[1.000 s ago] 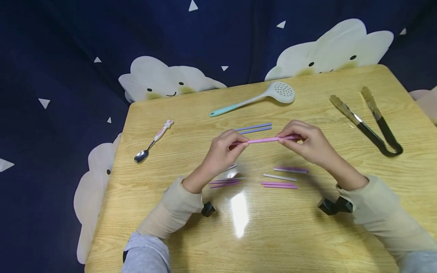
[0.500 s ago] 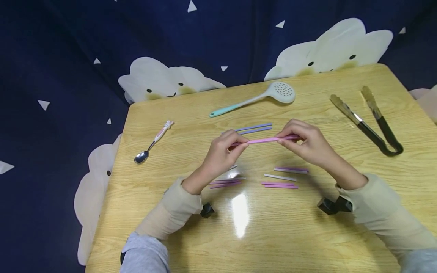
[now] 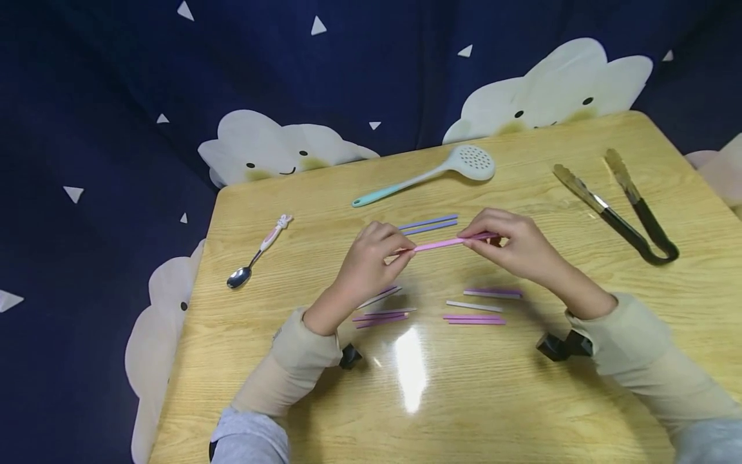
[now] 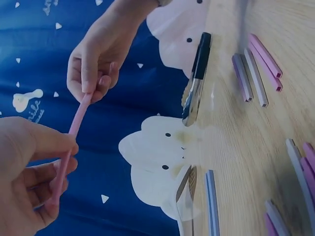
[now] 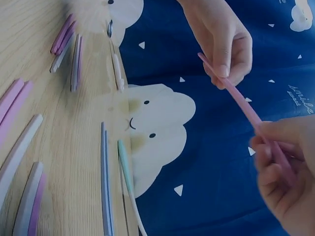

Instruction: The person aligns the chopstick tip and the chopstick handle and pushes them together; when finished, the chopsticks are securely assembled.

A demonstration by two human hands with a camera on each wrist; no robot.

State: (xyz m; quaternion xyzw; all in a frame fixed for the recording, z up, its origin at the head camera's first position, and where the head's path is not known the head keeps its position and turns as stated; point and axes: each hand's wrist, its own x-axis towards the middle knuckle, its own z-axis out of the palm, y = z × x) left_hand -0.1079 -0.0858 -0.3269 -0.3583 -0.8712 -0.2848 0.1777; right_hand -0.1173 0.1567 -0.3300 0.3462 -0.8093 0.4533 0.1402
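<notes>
A slim pink stick is held up above the table, between my two hands. My left hand pinches it near one end with thumb and fingertips, and my right hand pinches it near the other. Both wrist views show the stick running from one hand to the other, tilted there. Beyond the hands lie two blue sticks. Closer to me, white, purple and pink sticks lie on the left, partly behind my left arm. A similar group of sticks lies on the right.
A pale slotted turner with a mint handle end lies at the back of the wooden table. Black-handled tongs lie spread at the right. On the left is a spoon with a white and pink handle. A dark blue cloud-print curtain hangs behind.
The head view has shifted slightly, so the table things appear a little lower and further left. Both hands keep pinching the pink stick. More of the left-hand sticks shows beside my left forearm.
</notes>
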